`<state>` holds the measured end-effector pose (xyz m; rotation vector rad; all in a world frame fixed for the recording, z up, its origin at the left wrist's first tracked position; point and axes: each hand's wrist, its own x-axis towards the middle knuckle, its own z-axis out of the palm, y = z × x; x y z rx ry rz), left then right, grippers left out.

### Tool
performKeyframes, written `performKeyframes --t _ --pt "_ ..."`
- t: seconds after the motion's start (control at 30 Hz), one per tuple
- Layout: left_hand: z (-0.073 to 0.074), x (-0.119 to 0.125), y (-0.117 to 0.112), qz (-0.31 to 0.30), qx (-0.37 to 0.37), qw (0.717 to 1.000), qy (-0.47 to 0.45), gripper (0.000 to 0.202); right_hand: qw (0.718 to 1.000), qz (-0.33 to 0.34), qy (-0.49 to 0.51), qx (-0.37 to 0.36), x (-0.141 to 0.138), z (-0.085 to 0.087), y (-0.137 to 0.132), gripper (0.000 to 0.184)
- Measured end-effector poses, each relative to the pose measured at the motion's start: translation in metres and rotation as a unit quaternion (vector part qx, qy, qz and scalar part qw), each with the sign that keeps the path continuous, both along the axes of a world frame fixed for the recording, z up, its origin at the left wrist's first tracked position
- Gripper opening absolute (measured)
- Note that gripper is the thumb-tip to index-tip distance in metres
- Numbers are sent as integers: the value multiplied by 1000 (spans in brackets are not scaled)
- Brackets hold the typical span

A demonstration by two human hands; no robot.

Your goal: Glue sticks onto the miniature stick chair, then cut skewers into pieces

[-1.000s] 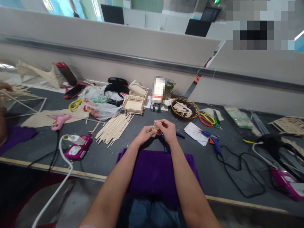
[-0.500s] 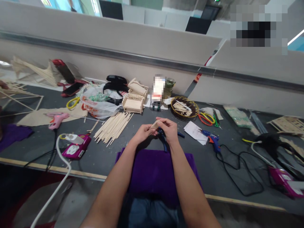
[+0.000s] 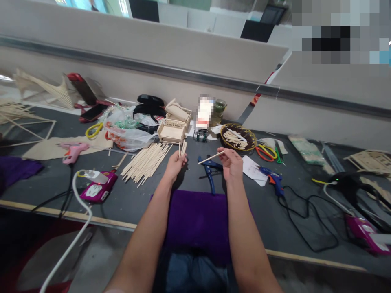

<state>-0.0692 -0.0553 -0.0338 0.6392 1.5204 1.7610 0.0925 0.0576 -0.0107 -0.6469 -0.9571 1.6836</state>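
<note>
Several short wooden sticks point(image 3: 182, 149) stand upright in my left hand point(image 3: 176, 165), which is closed around them. My right hand point(image 3: 231, 162) pinches one wooden stick point(image 3: 211, 158) near its end, so that it points left and slightly down. Below that stick a blue-handled cutter point(image 3: 209, 173) lies on the dark table, apart from both hands. Left of my left hand is a loose pile of long wooden sticks point(image 3: 146, 163). Behind it stands a small model made of sticks point(image 3: 172, 131).
A woven basket point(image 3: 255, 140) holds short stick pieces. At right lie white paper point(image 3: 253, 170) and a blue glue gun point(image 3: 275, 182) with its cable. A pink glue gun point(image 3: 73, 151) and a purple power strip point(image 3: 99, 188) lie at left. Purple cloth point(image 3: 198, 224) covers the table's front edge.
My hands have moved apart from where they were together. My right hand went right with a single stick, while my left went left with the bundle. The blue cutter is now uncovered.
</note>
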Motion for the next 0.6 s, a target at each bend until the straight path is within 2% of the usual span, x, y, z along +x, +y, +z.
performKeyframes --t 0.1,0.23,0.43,0.6 --pt "5 9 0 -8 40 998 -52 44 997 68 -44 -14 -3 -1 -5 15" --pt "9 22 1 -66 7 997 -40 48 989 117 -87 19 -12 0 -19 13" --pt "13 29 0 -156 -3 986 -61 57 986 117 -105 56 -13 -1 -22 13" --pt "15 33 0 -133 -11 989 -55 54 986 121 -100 55 -12 0 -21 15"
